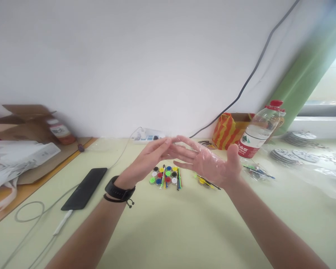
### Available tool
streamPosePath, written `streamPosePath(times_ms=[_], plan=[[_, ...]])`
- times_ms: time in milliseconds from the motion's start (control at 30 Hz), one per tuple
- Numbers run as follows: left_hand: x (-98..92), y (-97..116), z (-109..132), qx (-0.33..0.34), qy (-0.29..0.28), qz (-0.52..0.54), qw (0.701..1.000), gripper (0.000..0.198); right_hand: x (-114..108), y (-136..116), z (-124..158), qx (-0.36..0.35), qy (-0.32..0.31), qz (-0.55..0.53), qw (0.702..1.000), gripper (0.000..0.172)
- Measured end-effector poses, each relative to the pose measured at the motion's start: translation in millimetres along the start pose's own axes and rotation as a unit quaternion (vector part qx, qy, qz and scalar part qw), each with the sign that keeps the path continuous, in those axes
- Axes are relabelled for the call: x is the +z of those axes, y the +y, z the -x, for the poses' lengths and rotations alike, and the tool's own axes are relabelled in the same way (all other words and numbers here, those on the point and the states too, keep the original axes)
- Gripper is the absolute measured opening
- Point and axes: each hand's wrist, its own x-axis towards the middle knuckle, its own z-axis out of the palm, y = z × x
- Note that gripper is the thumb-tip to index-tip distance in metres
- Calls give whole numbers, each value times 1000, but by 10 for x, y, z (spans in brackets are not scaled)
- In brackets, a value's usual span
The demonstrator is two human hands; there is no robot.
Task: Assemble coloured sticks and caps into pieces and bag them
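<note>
My left hand, with a black watch on its wrist, has its thumb and fingers pressed together at one end of a clear plastic bag. My right hand is open, palm toward me, fingers stretched out and thumb apart. The thin, shiny bag lies across its palm and fingers; whether the hand is inside it I cannot tell. Beyond and below the hands, several coloured round pieces lie in rows on the table, with thin coloured sticks across them. A yellow round piece with sticks lies under my right hand.
A black phone with a white cable lies at left, near a cardboard box. A power strip stands by the wall. At right are a large water bottle, a striped bag, stacked discs and clear plastic.
</note>
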Motion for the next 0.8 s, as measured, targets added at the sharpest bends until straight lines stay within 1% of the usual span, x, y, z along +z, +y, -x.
streamPosePath(times_ms=[133, 200, 267, 333, 400, 433, 500, 567, 667, 800], plan=[[-40, 9, 13, 14, 10, -58, 998, 38, 9, -31, 8, 17, -51, 15, 998, 108], [-59, 14, 16, 18, 11, -64, 998, 37, 14, -70, 18, 27, -61, 35, 997, 110], [-80, 14, 12, 21, 15, -43, 999, 33, 16, -113, 33, 37, -64, 55, 996, 111], [-107, 12, 0, 29, 34, 2, 999, 32, 10, -144, 52, 45, -70, 69, 994, 108], [-136, 16, -8, 43, 62, 44, 996, 32, -1, -151, 74, 51, -83, 84, 992, 100], [-149, 24, -8, 50, 73, 48, 995, 33, -7, -145, 83, 52, -89, 98, 990, 94], [-162, 49, 5, 62, 78, 7, 995, 34, -11, -123, 94, 49, -103, 132, 985, 82], [-161, 78, 30, 69, 69, -73, 993, 30, 0, -105, 93, 43, -112, 159, 980, 75], [-164, 92, 58, 73, 58, -157, 983, 26, 27, -112, 82, 40, -109, 164, 980, 77], [-223, 25, 47, 56, 36, -172, 983, 26, 7, -140, 86, 39, -91, 138, 985, 86]])
